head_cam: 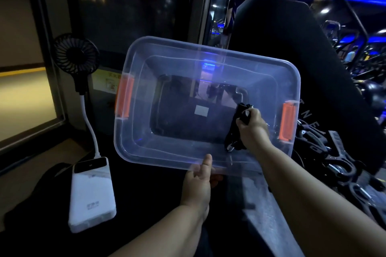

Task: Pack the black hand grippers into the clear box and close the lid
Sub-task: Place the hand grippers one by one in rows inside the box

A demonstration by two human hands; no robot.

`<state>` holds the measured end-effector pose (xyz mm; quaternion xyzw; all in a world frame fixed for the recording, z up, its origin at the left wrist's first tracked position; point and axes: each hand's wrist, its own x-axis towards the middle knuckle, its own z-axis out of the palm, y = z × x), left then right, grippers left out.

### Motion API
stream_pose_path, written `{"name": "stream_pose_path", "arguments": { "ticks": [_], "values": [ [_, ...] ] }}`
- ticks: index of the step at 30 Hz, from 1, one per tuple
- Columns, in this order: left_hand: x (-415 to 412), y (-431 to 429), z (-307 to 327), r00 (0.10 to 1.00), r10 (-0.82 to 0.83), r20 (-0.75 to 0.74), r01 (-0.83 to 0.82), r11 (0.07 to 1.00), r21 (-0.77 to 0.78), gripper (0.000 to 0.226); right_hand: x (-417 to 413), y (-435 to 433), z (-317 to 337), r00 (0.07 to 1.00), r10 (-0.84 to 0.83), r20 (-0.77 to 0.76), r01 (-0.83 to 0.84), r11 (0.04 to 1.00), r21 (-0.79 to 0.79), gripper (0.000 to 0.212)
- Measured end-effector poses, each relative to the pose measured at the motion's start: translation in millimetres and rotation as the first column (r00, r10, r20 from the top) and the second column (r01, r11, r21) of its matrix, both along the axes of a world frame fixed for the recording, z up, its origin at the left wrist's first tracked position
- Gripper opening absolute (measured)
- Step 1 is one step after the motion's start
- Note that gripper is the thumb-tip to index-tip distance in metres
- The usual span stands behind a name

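Right grip [253,126] clamps one black hand gripper [232,134] inside the clear box [188,62]; left grip [198,181] pinches the near rim. Box looks light and flexy. Gripper rigid, so hold by its handles.

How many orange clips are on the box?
2. The left orange clip is on the left end of the clear box; the right orange clip is on its right end, near the right hand. None seem hidden.
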<state>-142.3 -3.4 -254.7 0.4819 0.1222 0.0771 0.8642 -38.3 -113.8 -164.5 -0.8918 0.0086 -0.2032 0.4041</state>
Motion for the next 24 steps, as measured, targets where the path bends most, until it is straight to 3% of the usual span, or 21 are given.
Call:
{"name": "stream_pose_path", "arguments": {
  "ticks": [4, 11, 14, 18, 21, 24],
  "values": [
    [0, 1, 0, 1.000, -0.021, -0.006, 0.021, 1.000, 0.002, 0.033, 9, 3, 4, 0.992, -0.072, -0.103, 0.063, 0.994, -0.087, 0.014],
    [-1, 0, 4, 0.999, -0.016, 0.032, 0.017, 1.000, -0.020, 0.025, 32, 3, 6, 0.996, -0.078, -0.042, 0.061, 0.946, -0.318, 0.016],
    [-1, 1, 5, 0.999, -0.017, 0.034, 0.018, 0.999, -0.030, 0.027, 37, 5, 7, 0.992, -0.115, 0.053, 0.125, 0.832, -0.540, 0.026],
    [-3, 1, 7, 0.999, -0.030, 0.038, 0.031, 0.999, -0.037, 0.028, 40, 6, 6, 0.968, -0.113, 0.225, 0.248, 0.580, -0.776, 0.025],
    [-5, 1, 8, 0.999, -0.035, 0.032, 0.036, 0.999, -0.028, 0.025, 47, 4, 0, 0.975, -0.094, 0.203, 0.223, 0.452, -0.864, 0.033],
    [-4, 0, 8, 0.999, -0.026, 0.032, 0.028, 0.998, -0.060, 0.024, 51, 4, -9, 0.983, -0.103, 0.154, 0.182, 0.399, -0.899, 0.056]
  ]
}}
